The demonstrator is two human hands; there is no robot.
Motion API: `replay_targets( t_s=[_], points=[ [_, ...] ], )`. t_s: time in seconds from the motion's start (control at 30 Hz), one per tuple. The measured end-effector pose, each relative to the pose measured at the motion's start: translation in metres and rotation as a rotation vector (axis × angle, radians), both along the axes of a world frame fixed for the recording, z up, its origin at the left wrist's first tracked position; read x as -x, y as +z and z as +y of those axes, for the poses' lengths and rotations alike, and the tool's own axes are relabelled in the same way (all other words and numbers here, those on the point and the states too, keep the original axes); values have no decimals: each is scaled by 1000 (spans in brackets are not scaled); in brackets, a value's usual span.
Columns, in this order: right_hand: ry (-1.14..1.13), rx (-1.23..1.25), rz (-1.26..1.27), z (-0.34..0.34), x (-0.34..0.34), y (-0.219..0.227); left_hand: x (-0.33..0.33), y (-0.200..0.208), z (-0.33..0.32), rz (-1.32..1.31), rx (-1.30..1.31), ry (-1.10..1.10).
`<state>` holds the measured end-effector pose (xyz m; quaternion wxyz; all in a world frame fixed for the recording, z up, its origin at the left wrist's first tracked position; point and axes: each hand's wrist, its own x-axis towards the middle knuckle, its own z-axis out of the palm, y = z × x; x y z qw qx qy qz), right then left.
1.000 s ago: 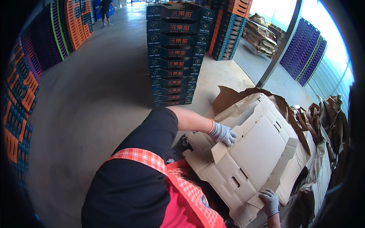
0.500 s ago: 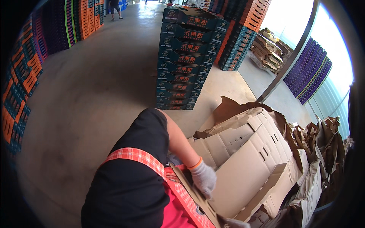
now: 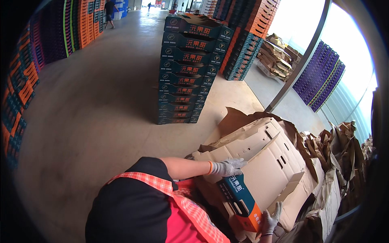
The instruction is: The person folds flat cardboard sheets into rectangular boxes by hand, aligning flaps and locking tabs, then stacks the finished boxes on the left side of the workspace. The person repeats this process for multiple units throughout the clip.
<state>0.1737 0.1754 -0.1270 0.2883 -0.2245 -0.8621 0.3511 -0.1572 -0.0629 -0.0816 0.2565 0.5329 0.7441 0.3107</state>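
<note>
Our carton lies in front of us, to the right, tan side up on a heap of others like it. Its near flap stands folded up, showing us a blue and orange outer face. Our left hand, gloved in grey, lies at the flap's upper end with its fingers nearly straight; we cannot tell whether it pinches the board. Our right hand, gloved too, is at the orange end with fingers spread wide and thumb apart; its hold, if any, is unclear to us. Beside the carton, to the right, we see crumpled brown paper. Beyond it rise a slanting post and purple crates. Ahead, a tall stack of dark trays stands on the floor. Far off to the left is a person in dark clothes.
</note>
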Motion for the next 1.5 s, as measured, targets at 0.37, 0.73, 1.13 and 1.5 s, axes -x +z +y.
replay_targets(
  t_s=[0.37,0.73,1.13,1.5],
  points=[
    [175,924,304,32,-22,129,-98,-45,15,-1692,-546,316],
    [196,-393,-294,-116,113,272,-144,-46,15,-792,-370,-562],
    [-207,-748,-91,-63,86,260,-83,196,91,580,-547,-385],
    [-76,-1081,-443,-46,66,277,-73,177,108,531,-775,-388]
  ],
)
